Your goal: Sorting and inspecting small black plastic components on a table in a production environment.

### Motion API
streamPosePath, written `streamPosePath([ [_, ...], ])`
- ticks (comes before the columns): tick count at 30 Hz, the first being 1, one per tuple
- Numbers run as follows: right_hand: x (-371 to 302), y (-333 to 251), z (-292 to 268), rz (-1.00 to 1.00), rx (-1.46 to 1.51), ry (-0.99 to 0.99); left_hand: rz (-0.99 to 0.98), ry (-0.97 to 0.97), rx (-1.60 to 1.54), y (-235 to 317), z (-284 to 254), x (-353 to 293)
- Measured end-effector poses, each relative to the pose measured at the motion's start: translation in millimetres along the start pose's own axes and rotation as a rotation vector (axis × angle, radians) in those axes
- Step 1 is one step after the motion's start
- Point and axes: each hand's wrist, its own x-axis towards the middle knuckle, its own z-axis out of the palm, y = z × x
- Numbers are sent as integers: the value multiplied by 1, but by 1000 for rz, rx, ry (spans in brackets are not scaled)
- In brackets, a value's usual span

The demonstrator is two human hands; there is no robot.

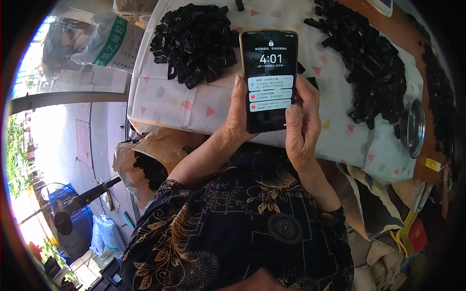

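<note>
Upright between both hands is a smartphone [269, 119] with its lock screen lit, held over the near edge of the table. My left hand [236, 114] grips its left side, thumb along the edge and the other fingers hidden behind. Around the right side wraps my right hand [303, 123], its thumb near the lower right of the screen. A heap of small black plastic parts [194, 43] lies on the cloth beyond my left hand. Another long pile of black parts [369, 68] spreads to the right of the phone.
A white patterned tablecloth [170, 109] covers the table. At the right stands a shiny metal bowl [415, 128] near a yellow label [433, 165]. An open paper sack [160, 150] with black parts sits below the table's left edge. Farther left are a fan [63, 218] and a plastic sack [109, 41].
</note>
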Motion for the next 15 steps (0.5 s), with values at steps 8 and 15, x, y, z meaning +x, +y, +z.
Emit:
streamPosePath([
  [8, 36, 23, -51, -58, -331, 55, -212, 164, -80, 25, 27, 5],
  [15, 89, 93, -65, 236, -16, -5, -175, 219, 142, 115, 48, 30],
])
